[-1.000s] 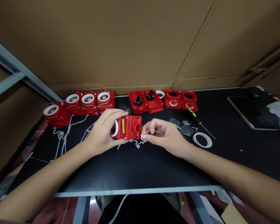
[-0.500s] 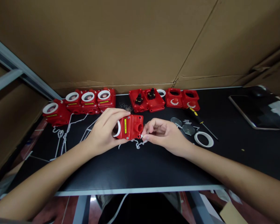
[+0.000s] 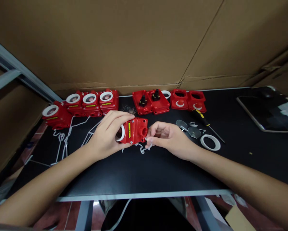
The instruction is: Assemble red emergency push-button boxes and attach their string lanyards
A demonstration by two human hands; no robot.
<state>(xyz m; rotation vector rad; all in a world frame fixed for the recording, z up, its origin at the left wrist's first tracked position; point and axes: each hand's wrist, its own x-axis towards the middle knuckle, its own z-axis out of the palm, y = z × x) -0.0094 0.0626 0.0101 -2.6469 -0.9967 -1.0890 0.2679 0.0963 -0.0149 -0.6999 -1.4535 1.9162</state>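
My left hand [image 3: 110, 134] is wrapped round a red housing [image 3: 136, 130] with a yellow label and a white ring, tipped on its side just above the black table. At the housing's lower right corner, my right hand [image 3: 166, 139] pinches the end of a thin white cord [image 3: 142, 149] between thumb and forefinger. The cord hangs in loose curls under the housing. Whether its end sits in the corner hole is hidden by my fingertips.
Several finished-looking red housings [image 3: 89, 104] stand at the back left with cords. Two open red bases [image 3: 150, 102], two red covers [image 3: 188, 100], a screwdriver [image 3: 207, 125], clear discs [image 3: 194, 132], a white ring [image 3: 210, 142] and a tablet [image 3: 261, 114] lie further right.
My right fingertips have shifted slightly and closed nearer the housing's corner with the cord. My left hand and the housing stay almost in place.
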